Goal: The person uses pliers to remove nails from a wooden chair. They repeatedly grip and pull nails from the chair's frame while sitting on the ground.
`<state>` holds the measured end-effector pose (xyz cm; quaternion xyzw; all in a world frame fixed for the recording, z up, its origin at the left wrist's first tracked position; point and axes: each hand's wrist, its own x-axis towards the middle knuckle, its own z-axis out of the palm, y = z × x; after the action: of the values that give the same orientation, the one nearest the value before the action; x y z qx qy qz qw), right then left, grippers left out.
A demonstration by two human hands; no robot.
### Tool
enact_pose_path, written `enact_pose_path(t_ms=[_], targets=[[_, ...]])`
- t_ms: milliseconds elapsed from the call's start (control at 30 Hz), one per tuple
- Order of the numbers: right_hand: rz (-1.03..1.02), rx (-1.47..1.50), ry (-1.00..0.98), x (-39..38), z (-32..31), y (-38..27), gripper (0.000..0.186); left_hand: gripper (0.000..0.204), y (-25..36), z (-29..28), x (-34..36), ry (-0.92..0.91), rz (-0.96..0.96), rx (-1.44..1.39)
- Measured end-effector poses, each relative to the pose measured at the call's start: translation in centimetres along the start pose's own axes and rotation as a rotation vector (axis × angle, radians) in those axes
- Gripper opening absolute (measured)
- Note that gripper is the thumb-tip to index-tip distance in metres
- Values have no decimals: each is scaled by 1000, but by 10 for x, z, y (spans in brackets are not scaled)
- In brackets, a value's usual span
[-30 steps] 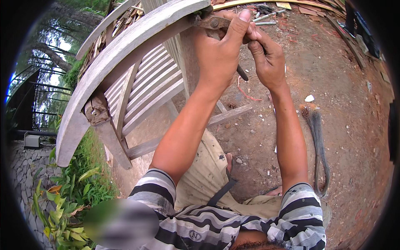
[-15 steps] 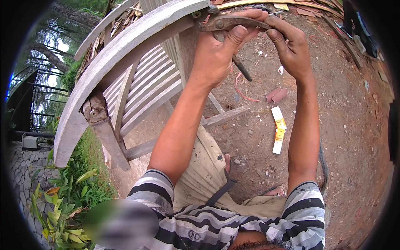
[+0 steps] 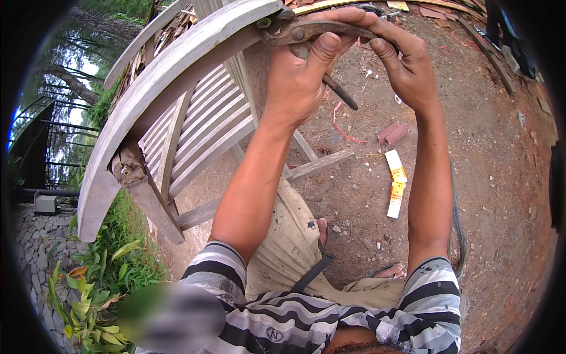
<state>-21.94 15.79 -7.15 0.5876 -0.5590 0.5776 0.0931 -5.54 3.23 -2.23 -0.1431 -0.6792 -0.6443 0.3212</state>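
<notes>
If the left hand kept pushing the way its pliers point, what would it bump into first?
Most likely the curved wooden rail of the chair: the left hand holds rusty pliers whose head already sits at that rail's end. Depth is hard to judge.

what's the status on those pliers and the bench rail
Left hand wrapped round pliers, head against bench rail. Right hand on the upper handle end. Nothing between pliers and rail.

Rusty metal pliers (image 3: 306, 32), dark brown, lying roughly level, jaws closed against top edge of curved rail. Weathered grey wooden bench (image 3: 177, 88), slatted, tipped on side on bare dirt ground.
</notes>
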Motion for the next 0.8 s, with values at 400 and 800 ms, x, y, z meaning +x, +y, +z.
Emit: enact_pose_path(t_ms=[400, 800], targets=[[-24, 49, 27, -1, 7, -4, 30, 33, -7, 9, 4, 55, 151, -69], [8, 70, 168, -10, 30, -16, 27, 24, 7, 18, 2, 308, -89, 45]])
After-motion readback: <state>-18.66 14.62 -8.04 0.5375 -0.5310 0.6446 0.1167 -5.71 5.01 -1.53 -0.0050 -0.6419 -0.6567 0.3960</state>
